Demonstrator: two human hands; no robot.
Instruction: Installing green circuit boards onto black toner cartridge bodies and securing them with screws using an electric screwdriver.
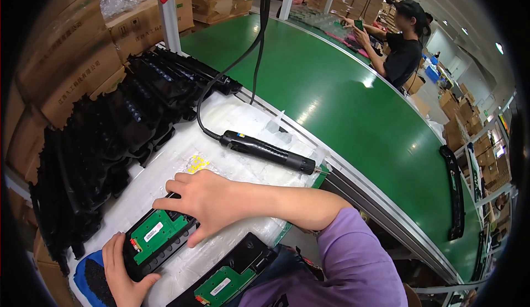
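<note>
A long black plastic housing with a green circuit board [160,231] lies on the white-covered table in front of me. My right hand [204,201] reaches over its far right end, fingers curled at the far edge and thumb by the near edge. Around the near left end is my left hand [122,271], its fingers along the outer side and its thumb at the near side. Closer to my body lies a second black housing [255,252] with a similar green board. A corded black electric screwdriver [270,152] rests beyond my right forearm.
A blue container of small black pieces [88,278] sits beside my left hand. Yellow bits [197,163] lie scattered on the table. Black housings [99,147] are piled at left, before cardboard boxes [72,59]. Past a metal rail runs a green conveyor belt [331,103]; a co-worker [406,47] stands beyond.
</note>
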